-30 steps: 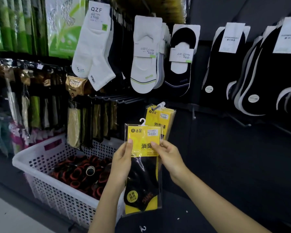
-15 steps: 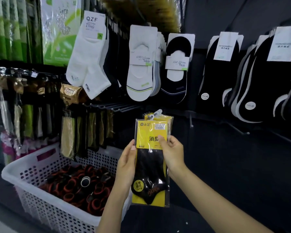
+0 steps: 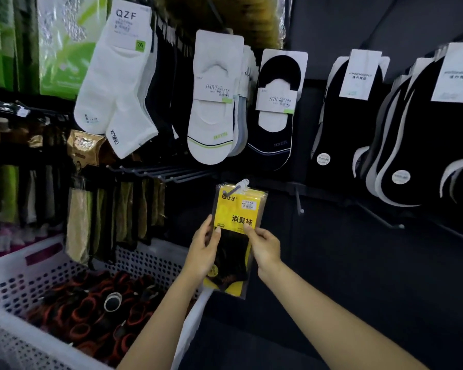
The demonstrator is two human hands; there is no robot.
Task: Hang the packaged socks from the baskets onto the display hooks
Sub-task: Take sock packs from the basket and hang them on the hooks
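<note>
Since a second ago the sock packet (image 3: pixel 237 217) has gone up and back toward the wall, so it now sits right over the matching yellow packs that were hanging behind it. Its white hanger loop (image 3: pixel 243 182) is up at the tip of the display hook (image 3: pixel 229 193). I honestly can't tell whether the loop is fully over the prong or only resting at its end.

Both hands have it. The left hand (image 3: pixel 203 249) pinches the left edge with its thumb on the front, and the right hand (image 3: pixel 265 249) pinches the right edge, thumb on the bottom of the yellow card.

My guess at what could go wrong: if they let go before the loop is properly past the tip, the packet just slides off and drops, maybe into the basket (image 3: pixel 38 260) just to the left. The sleeve looks like shiny plastic, so a light pinch could slip too. Shoving it back hard could also knock the packs behind it crooked.

It's a shop wall, dark panel all over. White and black socks hang in rows above, with a bunch of bare prongs (image 3: pixel 158 173) just left of the hook. The white perforated basket holds black and orange rolled things (image 3: pixel 91 311)
</note>
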